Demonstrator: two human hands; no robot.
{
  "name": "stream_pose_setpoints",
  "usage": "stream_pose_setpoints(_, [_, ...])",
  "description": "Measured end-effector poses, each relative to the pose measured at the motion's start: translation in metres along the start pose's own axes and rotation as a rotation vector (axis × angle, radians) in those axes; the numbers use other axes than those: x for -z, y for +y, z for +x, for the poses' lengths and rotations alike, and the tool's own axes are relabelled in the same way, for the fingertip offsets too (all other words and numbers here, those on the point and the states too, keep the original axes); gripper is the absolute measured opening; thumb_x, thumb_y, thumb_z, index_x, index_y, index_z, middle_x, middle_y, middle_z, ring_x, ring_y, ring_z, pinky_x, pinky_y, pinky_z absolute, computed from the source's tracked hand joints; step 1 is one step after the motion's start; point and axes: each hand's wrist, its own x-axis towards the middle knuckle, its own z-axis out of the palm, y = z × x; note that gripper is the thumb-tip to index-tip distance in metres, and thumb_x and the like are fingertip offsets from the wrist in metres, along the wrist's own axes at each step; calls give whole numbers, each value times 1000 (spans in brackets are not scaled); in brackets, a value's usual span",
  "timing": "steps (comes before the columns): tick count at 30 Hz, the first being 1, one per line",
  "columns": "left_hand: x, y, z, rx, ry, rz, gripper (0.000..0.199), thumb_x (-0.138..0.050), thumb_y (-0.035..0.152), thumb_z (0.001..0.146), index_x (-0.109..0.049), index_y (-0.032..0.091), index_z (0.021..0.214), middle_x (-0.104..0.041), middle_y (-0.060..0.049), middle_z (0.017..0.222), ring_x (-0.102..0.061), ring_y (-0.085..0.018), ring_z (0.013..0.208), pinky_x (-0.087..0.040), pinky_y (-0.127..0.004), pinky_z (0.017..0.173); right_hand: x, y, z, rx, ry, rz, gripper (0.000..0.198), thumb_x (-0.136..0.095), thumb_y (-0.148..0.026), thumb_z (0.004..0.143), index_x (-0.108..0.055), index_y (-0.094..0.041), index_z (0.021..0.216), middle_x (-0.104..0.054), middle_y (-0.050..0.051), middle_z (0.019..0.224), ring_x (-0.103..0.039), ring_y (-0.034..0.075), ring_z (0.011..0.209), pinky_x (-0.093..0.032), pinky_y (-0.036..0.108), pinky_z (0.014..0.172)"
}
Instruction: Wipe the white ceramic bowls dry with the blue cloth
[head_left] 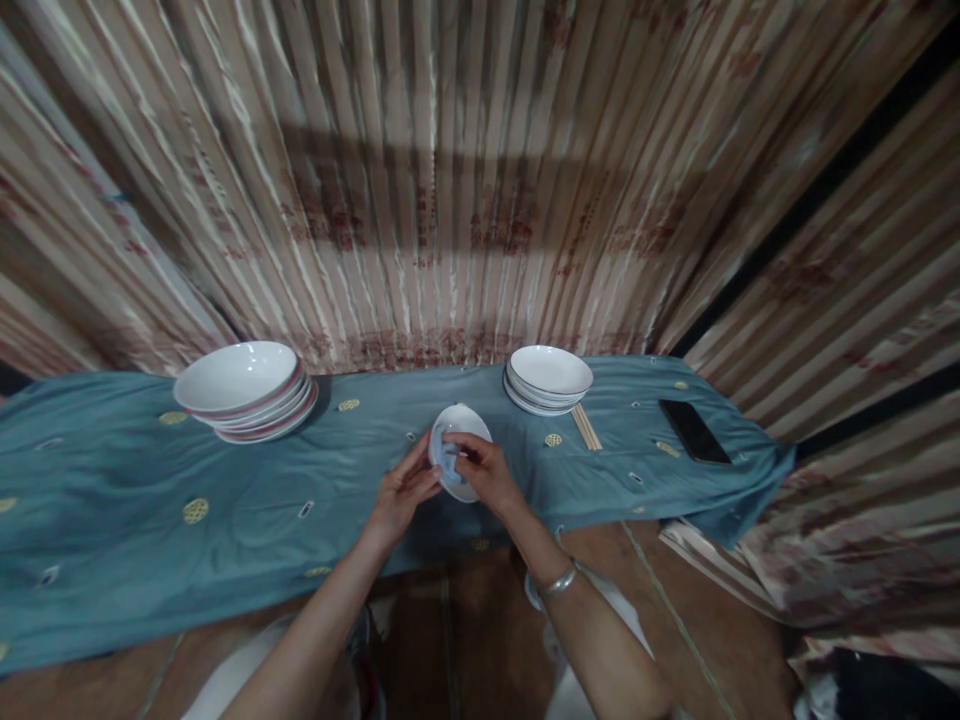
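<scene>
A small white bowl (471,420) is tilted toward me over the near middle of the table. My left hand (405,488) grips its left rim, thumb at the front and fingers behind. Inside the bowl, my right hand (482,470) has its fingers closed on a light blue cloth (448,458), pressed against the inner wall. Part of the cloth is hidden by the right fingers. Whether the bowl's underside touches the table, I cannot tell.
A stack of large white bowls (240,378) with red rims stands at the left. To the right are stacked white plates (551,370), wooden chopsticks (586,428) and a black phone (694,432). A blue-green cloth (285,530) covers the table; a pleated curtain (450,200) hangs behind.
</scene>
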Motion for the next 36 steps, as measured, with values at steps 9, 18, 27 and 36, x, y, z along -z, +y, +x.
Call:
stream_pose_setpoints(9, [-3,1,-5,-21,5,-7,82,-85,36,55,-58,23,131,-66,-11,124,-63,-31,110,-53,-45,91,3,-7,30,271,246,-579,33,-50,-18,82,-61,-21,113,-55,10,130,-54,20,119,-53,32,91])
stream_pose_setpoints(18, [-4,-1,-6,-27,36,-1,81,-84,36,57,-56,24,132,-70,-9,114,-66,-29,103,-56,-44,86,33,21,31,284,258,-1137,37,-39,-8,88,-56,-14,121,-57,20,128,-53,27,120,-46,46,100])
stream_pose_setpoints(27, [-5,-1,-7,-25,44,-8,82,-85,38,56,-56,24,132,-70,-8,111,-67,-26,99,-56,-43,86,49,28,-14,307,163,-1376,34,-41,-5,88,-61,-14,114,-57,18,128,-57,23,110,-48,40,94])
stream_pose_setpoints(36, [-7,1,-7,-31,47,-6,81,-84,40,56,-57,24,131,-69,-10,116,-65,-28,103,-55,-40,85,38,10,-37,206,-178,-987,37,-45,-2,78,-70,-15,102,-69,12,114,-62,22,108,-46,40,99])
